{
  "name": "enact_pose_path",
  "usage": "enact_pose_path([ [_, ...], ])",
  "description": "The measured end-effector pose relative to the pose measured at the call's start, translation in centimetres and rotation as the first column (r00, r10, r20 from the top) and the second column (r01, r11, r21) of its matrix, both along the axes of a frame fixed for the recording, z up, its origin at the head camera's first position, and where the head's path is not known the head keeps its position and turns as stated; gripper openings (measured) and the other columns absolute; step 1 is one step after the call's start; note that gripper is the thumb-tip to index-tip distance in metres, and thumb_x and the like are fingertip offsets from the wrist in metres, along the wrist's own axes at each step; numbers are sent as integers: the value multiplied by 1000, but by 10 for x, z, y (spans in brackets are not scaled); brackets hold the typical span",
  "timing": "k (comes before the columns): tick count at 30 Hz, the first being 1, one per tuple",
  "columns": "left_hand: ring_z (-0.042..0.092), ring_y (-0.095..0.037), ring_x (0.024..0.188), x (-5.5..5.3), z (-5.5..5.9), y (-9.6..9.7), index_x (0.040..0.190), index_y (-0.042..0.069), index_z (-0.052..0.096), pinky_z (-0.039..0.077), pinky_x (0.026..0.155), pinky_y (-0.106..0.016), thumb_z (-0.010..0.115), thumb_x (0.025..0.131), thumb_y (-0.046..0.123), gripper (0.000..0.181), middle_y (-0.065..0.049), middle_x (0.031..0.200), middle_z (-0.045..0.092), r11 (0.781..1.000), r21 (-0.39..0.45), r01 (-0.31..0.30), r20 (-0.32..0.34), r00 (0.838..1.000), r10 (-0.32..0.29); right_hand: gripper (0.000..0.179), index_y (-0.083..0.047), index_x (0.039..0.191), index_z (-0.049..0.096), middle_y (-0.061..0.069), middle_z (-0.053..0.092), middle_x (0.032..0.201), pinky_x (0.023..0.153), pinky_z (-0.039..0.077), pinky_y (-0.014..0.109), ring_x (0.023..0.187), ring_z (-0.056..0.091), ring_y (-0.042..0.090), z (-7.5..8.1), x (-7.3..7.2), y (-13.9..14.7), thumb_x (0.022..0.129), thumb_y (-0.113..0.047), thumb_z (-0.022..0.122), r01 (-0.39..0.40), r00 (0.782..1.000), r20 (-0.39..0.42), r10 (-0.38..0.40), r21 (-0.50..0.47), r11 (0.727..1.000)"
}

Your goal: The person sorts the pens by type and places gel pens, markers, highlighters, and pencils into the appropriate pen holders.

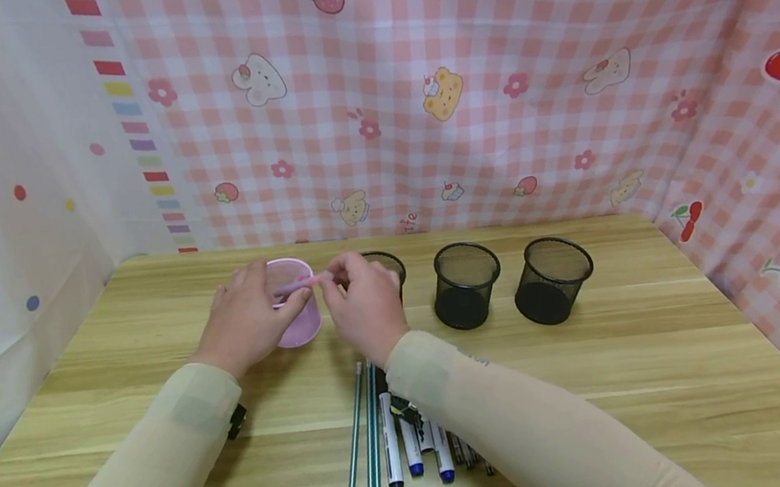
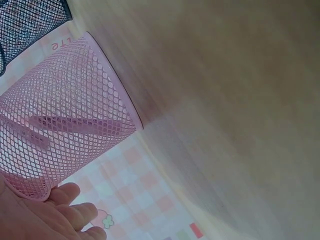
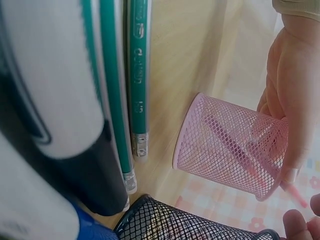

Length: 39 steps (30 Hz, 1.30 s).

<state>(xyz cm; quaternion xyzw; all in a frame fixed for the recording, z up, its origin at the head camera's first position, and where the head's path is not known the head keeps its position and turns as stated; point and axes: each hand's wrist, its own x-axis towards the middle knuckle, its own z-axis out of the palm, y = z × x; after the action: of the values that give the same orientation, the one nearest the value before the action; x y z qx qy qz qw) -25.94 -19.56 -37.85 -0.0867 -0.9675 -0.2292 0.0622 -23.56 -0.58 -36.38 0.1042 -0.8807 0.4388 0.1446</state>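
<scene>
Seen from the head, with the pink mesh cup taken as the clock's centre and the cloth wall at twelve, a pink pen is held nearly level across the cup's mouth. It is pinched between thumb and fingers of the left hand, at nine o'clock, while its pink tip is pinched at three o'clock by the right hand, the fingertips nearly closed. Through the mesh, a purple pen is seen slanting inside the cup. Three black mesh cups are ranged toward three o'clock, the nearest partly hidden by the right hand; narrow gaps are left between them. Green pencils are laid at five o'clock, and white markers with black or blue caps between four and five, partly covered by the right sleeve. Wide stretches of wood are left toward the table's left edge and beyond the last black cup toward its right edge; behind the cups, only a thin strip is left. The table is topped in pale, streaked wood grain. It is backed by a pink checked cloth printed with strawberries, flowers and animals, and bordered at ten o'clock by a white cloth with coloured dots. On the checked cloth, "Lu" and "ife" can be read; the pencils' silver lettering cannot be read with certainty.
</scene>
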Motion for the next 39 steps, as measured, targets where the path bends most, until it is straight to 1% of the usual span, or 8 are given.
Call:
enact_pose_path([
  [4,43,-47,146,0,1,0,156,-4,35,19,124,-74,47,99,75,98,-27,153,49,1000,-3,1,-2,1000,-1,19,-14,113,70,0,79,109,107,36,42,105,62,19,0,0,0,105,-31,66,-7,1000,2,6,24,1000],
  [14,35,-48,152,0,-1,0,160,-6,31,17,125,-73,46,100,73,100,-30,162,40,1000,-1,-10,-2,1000,10,18,-13,112,73,-1,78,108,102,37,41,105,62,20,1,1,0,105,-28,67,-2,1000,-7,2,38,999],
  [20,37,-48,151,-1,-2,0,160,-5,31,17,126,-72,45,100,75,101,-29,161,41,1000,8,-16,0,1000,16,19,-12,115,73,1,76,113,107,41,42,111,61,22,6,5,9,104,-26,67,-24,999,-36,25,36,999],
  [26,39,-47,148,-1,-2,0,159,-4,33,18,126,-71,46,99,76,100,-28,159,44,1000,12,-15,-2,1000,16,21,-9,119,72,3,73,119,103,53,43,115,62,24,17,15,33,105,-23,65,-81,996,-21,81,5,997],
  [30,36,-47,151,-2,-2,1,159,-4,32,17,127,-71,45,99,75,100,-27,161,42,1000,9,-15,-1,1000,15,18,-11,117,72,3,71,119,101,55,45,116,63,26,19,22,56,105,-23,65,-101,995,-4,101,5,995],
  [33,36,-47,151,-1,-1,1,159,-4,32,17,127,-71,45,100,75,100,-28,161,42,1000,9,-10,0,1000,10,17,-13,116,72,2,71,117,94,56,43,109,64,23,18,27,75,106,-23,64,-113,994,3,112,35,993],
  [35,39,-46,149,0,0,2,158,-4,33,18,126,-70,46,100,74,99,-27,159,44,1000,13,-6,-4,1000,6,17,-13,116,72,1,71,115,90,56,41,104,64,20,17,31,87,106,-23,64,-120,993,4,120,70,990],
  [39,43,-46,145,1,1,1,157,-5,36,21,125,-70,47,100,73,97,-27,156,47,1000,18,0,-12,1000,0,17,-10,116,73,1,72,107,80,56,36,90,63,15,14,36,108,105,-20,65,-158,987,24,156,143,977],
])
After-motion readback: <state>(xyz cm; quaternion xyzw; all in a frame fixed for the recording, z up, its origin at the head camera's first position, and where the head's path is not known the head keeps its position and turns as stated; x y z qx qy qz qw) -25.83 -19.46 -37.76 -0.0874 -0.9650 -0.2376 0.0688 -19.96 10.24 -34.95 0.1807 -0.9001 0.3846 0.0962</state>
